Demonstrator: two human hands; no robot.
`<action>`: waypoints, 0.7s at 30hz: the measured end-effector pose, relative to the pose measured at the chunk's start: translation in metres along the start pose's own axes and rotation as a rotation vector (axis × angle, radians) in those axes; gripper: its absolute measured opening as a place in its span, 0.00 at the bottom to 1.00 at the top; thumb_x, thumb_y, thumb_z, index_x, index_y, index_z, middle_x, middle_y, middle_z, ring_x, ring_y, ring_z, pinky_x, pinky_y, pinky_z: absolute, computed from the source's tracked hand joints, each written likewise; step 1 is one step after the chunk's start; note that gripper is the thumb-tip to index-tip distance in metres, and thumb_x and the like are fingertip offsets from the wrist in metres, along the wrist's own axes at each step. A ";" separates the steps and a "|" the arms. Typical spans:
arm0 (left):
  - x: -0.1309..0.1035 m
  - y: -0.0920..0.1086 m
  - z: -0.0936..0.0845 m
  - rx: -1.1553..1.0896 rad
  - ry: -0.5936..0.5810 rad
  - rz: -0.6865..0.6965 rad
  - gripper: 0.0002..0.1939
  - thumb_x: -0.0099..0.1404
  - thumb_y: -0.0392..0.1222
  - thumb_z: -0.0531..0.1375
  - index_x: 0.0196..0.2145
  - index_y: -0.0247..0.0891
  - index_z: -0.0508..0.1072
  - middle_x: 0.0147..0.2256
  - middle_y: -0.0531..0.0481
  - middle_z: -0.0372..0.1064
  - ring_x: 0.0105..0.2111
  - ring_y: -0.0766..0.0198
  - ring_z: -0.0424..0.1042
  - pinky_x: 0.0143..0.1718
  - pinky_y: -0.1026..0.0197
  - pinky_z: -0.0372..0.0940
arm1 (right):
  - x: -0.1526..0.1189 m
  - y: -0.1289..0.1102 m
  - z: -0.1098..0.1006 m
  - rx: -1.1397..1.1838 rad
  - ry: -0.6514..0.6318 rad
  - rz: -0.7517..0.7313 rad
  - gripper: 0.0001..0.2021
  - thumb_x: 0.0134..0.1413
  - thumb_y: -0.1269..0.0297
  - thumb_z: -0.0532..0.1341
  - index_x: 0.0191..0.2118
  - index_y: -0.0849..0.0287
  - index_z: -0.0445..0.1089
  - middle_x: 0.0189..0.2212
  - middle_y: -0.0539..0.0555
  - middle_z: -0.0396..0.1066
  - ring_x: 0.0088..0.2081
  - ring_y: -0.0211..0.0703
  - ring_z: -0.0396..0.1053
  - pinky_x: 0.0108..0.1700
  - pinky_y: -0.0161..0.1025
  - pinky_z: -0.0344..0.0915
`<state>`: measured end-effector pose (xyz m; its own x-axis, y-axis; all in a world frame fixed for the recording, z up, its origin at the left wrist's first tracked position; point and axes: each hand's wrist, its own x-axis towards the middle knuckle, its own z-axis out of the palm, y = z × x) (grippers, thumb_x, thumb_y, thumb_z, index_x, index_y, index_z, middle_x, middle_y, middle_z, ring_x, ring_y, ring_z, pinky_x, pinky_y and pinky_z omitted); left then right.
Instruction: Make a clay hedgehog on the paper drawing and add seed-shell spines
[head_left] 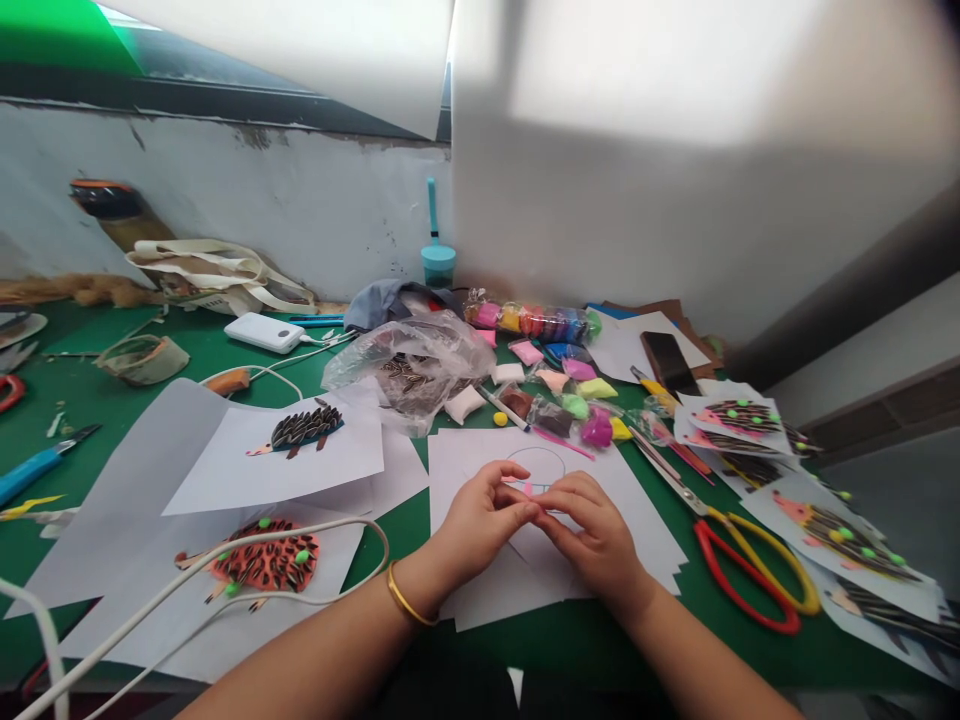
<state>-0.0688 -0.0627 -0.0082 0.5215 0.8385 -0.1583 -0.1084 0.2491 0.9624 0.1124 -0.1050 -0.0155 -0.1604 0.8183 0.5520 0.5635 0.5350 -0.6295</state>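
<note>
Over a stack of white paper, my left hand and my right hand meet with thumbs and fingertips pinched together. Whatever small thing they hold between them is hidden by the fingers. A bit of pink modelling clay shows just past the fingertips; whether it is held or lies on the paper I cannot tell. The top sheet carries a drawn rounded outline, partly covered by my hands. Beyond the sheet lie a pink stick, a yellow clay ball and several small clay packets.
Large scissors lie right of the paper, beside sheets with seed-covered hedgehogs. More hedgehog sheets are on the left, crossed by a white cable. A plastic bag of seeds sits behind, near a phone.
</note>
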 end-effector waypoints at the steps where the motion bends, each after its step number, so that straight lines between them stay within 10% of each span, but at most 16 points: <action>1: 0.000 0.001 0.000 0.014 0.003 -0.003 0.24 0.58 0.50 0.68 0.47 0.36 0.66 0.30 0.49 0.76 0.34 0.59 0.75 0.41 0.57 0.65 | 0.001 -0.001 0.000 -0.004 0.002 -0.006 0.06 0.61 0.67 0.62 0.42 0.52 0.75 0.32 0.54 0.73 0.37 0.46 0.70 0.39 0.45 0.69; 21: -0.003 0.001 0.000 0.438 0.100 0.207 0.08 0.63 0.40 0.60 0.40 0.38 0.73 0.33 0.51 0.71 0.33 0.64 0.70 0.40 0.59 0.66 | 0.001 0.000 -0.005 -0.025 0.054 0.049 0.05 0.59 0.71 0.59 0.33 0.54 0.69 0.30 0.52 0.69 0.35 0.45 0.68 0.39 0.44 0.66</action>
<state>-0.0707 -0.0650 -0.0063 0.4404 0.8966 0.0463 0.1759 -0.1368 0.9749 0.1160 -0.1057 -0.0122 -0.0880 0.8306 0.5499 0.5902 0.4882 -0.6429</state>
